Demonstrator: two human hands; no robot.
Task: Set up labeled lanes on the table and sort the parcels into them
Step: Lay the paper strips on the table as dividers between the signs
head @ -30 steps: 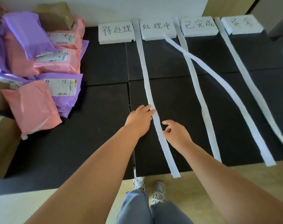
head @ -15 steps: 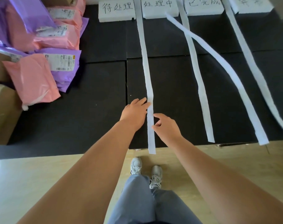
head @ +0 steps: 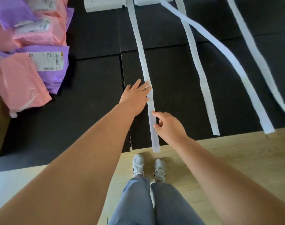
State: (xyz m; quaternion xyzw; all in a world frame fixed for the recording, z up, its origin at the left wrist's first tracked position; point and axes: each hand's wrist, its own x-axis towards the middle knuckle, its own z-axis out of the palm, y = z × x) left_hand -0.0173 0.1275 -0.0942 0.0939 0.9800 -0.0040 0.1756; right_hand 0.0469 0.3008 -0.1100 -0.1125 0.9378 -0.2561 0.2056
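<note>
Pink and purple parcels point(head: 29, 51) heaped well left of first white strip point(head: 142, 57) on black tabletop point(head: 93, 88). Left hand point(head: 135, 96) flat, fingers straight, tips on strip's left edge. Right hand point(head: 169, 125) loosely curled just right of strip, forefinger and thumb touching its edge; pinching or not, cannot tell. Three more strips point(head: 195, 62) lie right of it, two crossing. Label blocks point(head: 104, 7) flank strip's far end.

Open mat point(head: 97, 88) was left between the parcels point(head: 21, 82) and the first strip point(head: 143, 62). The left side was blocked by those heaped parcels. The lane up to the second strip point(head: 196, 62) was left unobstructed. The next lane was crossed by a slanting strip point(head: 219, 44). The far edge was closed by label blocks point(head: 106, 4).
</note>
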